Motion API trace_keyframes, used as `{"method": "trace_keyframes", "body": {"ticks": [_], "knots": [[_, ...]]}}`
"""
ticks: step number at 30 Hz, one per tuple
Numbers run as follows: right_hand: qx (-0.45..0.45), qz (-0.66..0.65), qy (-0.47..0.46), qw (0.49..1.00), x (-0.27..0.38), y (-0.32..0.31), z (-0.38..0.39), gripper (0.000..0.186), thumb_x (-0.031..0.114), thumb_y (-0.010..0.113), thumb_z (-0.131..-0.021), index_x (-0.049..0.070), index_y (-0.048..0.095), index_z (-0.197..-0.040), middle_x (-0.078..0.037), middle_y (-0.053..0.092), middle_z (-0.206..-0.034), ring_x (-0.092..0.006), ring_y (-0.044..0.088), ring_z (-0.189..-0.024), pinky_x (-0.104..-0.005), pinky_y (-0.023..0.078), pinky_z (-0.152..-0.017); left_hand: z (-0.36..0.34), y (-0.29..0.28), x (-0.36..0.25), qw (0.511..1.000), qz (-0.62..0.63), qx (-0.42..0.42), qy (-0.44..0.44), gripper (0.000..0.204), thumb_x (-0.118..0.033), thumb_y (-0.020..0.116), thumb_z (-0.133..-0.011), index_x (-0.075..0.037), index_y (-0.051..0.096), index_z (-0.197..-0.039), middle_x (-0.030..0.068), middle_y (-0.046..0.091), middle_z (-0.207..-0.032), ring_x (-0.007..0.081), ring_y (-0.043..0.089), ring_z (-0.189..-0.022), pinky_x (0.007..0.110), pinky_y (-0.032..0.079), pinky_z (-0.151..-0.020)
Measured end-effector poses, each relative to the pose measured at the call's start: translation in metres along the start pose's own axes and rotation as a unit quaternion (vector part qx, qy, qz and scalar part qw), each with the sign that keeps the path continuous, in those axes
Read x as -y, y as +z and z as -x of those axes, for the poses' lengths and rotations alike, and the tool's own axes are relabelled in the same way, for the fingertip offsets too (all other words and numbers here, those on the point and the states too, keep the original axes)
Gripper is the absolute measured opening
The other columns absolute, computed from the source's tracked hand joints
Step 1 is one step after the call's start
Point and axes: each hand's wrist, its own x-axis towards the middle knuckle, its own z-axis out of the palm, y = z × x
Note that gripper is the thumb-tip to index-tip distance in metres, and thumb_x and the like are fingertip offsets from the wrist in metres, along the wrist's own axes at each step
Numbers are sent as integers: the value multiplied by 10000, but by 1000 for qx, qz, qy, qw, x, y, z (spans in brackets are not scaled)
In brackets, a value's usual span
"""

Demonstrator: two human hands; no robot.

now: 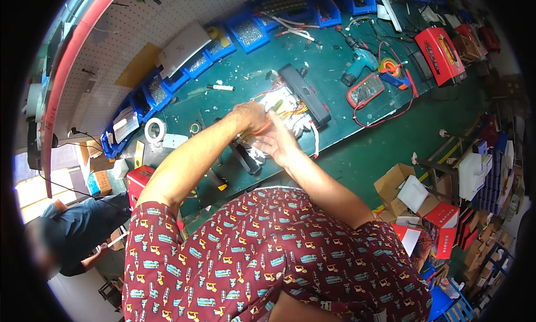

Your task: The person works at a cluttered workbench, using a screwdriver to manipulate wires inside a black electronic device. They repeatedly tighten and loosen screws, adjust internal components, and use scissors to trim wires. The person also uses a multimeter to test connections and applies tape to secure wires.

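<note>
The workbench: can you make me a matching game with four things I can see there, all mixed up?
Things:
1. Power tool
2. Meter
3. Tape roll
4. Left hand and right hand

Clues:
A. White and ring-shaped
B. Close together, by the coloured wires
C. Mostly teal
D. Flat, with a red edge

Right pairs: 1-C, 2-D, 3-A, 4-B

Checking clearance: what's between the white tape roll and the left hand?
In the head view, a small green roll lies between the white tape roll and the left hand; a pale card lies beside the white roll.
</note>
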Motion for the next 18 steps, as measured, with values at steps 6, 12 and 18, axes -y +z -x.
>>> {"method": "trace_keyframes", "body": {"ticks": [6,12,18], "knots": [[122,-148,63,979,4,23,-18,732,666,478,-907,98,445,-1367,-167,530,-1272,-307,536,-1169,-545,451,-983,-36,13,20,995,14,42,87,364,-342,663,-789,-15,735,-934,230,714,-961,378,708,-876,455,561,-739],[89,-229,-12,969,-7,31,-24,588,569,427,-932,127,495,-1314,-127,532,-1301,-291,519,-1198,-497,409,-1007,-23,25,9,997,6,19,72,345,-332,652,-788,-23,736,-915,234,709,-943,378,706,-862,457,560,-724],[69,-181,-75,978,-12,41,-6,518,503,385,-989,89,534,-1264,-112,590,-1250,-275,574,-1159,-501,468,-960,18,2,-9,999,31,-34,-13,331,-328,686,-774,-36,735,-922,234,708,-948,374,707,-853,455,561,-704]]}}
